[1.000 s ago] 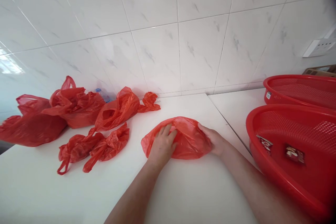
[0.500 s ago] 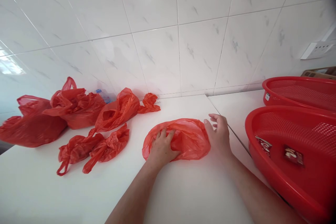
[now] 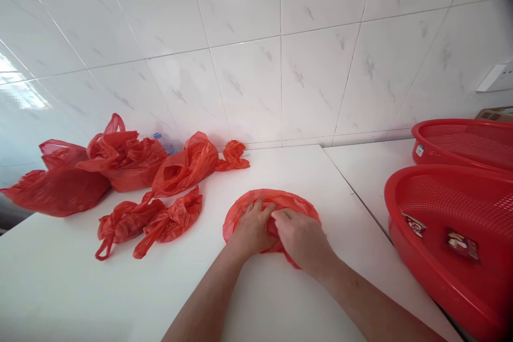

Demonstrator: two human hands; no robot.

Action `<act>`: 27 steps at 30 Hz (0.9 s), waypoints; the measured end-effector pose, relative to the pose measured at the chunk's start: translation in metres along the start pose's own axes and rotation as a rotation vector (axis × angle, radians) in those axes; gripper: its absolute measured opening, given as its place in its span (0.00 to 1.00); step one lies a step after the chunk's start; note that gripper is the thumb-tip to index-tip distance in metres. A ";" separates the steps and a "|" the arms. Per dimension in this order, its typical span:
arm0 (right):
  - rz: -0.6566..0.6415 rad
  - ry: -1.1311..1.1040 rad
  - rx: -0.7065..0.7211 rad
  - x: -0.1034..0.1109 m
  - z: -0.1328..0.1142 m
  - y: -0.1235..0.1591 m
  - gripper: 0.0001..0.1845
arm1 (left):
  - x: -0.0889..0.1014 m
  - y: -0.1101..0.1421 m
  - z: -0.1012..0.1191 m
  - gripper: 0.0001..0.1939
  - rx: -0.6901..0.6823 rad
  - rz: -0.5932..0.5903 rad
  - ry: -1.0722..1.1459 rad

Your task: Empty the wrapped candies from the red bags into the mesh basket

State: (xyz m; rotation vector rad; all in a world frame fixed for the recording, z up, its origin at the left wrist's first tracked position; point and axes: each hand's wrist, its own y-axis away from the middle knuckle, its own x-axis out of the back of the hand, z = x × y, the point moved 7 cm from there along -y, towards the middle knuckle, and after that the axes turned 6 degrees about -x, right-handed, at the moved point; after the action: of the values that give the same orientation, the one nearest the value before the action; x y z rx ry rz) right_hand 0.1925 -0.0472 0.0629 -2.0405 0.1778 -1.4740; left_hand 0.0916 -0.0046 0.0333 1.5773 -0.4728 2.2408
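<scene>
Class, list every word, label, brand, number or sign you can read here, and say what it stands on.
No text can be read.
Left packet, near basket: print too blurred.
Right packet, near basket: print too blurred.
White sticker, far basket: too small.
Box: nothing legible.
Handled bag: no lettering visible.

The left hand [image 3: 252, 228] is palm down, fingers slightly spread and pointing forward; just right of it, the right hand [image 3: 300, 238] is knuckles up, fingers curled inward toward the left; behind each hand, the bare left forearm [image 3: 206, 291] and right forearm [image 3: 371, 299] slant outward.
</scene>
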 end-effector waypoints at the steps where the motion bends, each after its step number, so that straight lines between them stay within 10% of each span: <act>1: -0.041 0.048 -0.094 -0.006 0.014 -0.002 0.10 | -0.001 0.001 0.001 0.35 -0.022 -0.008 0.026; 8: -0.295 0.014 -0.410 -0.025 0.091 -0.010 0.28 | -0.012 0.004 -0.007 0.45 -0.028 -0.145 0.134; 17: -0.455 -0.067 -0.400 -0.044 0.100 -0.005 0.46 | -0.006 0.002 -0.021 0.45 0.007 -0.043 0.199; 27: -0.295 -0.137 -0.357 -0.020 0.091 -0.013 0.27 | 0.046 0.008 -0.032 0.14 0.090 0.592 0.331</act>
State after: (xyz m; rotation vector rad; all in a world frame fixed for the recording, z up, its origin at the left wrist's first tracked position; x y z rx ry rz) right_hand 0.2641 0.0079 0.0356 -2.5365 0.0914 -1.5549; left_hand 0.0468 0.0075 0.0661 1.1639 -0.8335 2.9271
